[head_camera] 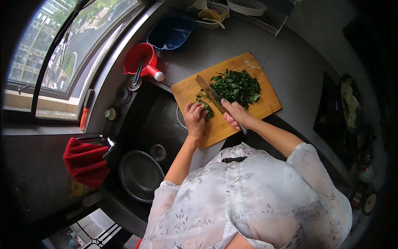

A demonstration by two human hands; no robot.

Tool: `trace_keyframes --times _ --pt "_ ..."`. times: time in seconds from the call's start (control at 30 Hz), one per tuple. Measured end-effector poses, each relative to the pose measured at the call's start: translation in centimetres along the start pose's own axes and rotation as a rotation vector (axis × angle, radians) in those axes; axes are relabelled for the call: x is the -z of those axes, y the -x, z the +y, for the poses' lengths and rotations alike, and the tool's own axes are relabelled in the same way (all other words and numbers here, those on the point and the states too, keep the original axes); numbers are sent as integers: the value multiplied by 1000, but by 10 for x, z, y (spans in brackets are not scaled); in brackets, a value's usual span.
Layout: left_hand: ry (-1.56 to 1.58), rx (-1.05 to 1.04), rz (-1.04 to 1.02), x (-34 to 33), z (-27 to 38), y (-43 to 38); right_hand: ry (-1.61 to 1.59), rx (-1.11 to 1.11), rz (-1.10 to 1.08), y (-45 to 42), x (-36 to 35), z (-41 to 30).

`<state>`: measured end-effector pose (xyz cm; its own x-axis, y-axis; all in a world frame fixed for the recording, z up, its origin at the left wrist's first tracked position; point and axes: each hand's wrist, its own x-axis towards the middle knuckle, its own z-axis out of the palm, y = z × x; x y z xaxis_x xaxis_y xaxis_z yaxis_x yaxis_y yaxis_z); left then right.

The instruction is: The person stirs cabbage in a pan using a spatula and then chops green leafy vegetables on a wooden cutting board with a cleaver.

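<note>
A wooden cutting board (217, 133) lies on the counter, its left side reaching over the sink edge. My right hand (235, 115) grips a kitchen knife (207, 88) by its handle, the blade pointing up and left across the board. With bent fingers, my left hand (196, 117) presses a small bunch of leafy greens (209, 112) against the wood, just left of the blade. To the knife's right sits a larger heap of chopped greens (238, 87). My left fingertips partly hide the small bunch.
Left of the board is a dark sink (146, 121) holding a round black pan (141, 176). A red ladle-like pot (140, 59) and a blue basin (171, 32) stand behind it. A red cloth (85, 160) hangs by the faucet (110, 143). At right is a black cooktop (326, 115).
</note>
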<state>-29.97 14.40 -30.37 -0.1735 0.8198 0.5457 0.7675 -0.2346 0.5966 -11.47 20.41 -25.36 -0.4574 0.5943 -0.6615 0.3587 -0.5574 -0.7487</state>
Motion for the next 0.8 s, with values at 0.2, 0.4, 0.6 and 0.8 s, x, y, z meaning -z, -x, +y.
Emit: trace_keyframes --times 0.2,0.4,0.6,0.8 --pt "50 125 -18 -2 0 3 506 209 -76 38 -4 -16" --pt "98 185 -15 -4 1 6 689 220 -55 33 -2 -20" --pt "140 185 21 -9 -5 12 682 49 -119 28 -2 -46" --pt "105 147 37 -12 -3 12 658 122 -77 -18 -13 -27"
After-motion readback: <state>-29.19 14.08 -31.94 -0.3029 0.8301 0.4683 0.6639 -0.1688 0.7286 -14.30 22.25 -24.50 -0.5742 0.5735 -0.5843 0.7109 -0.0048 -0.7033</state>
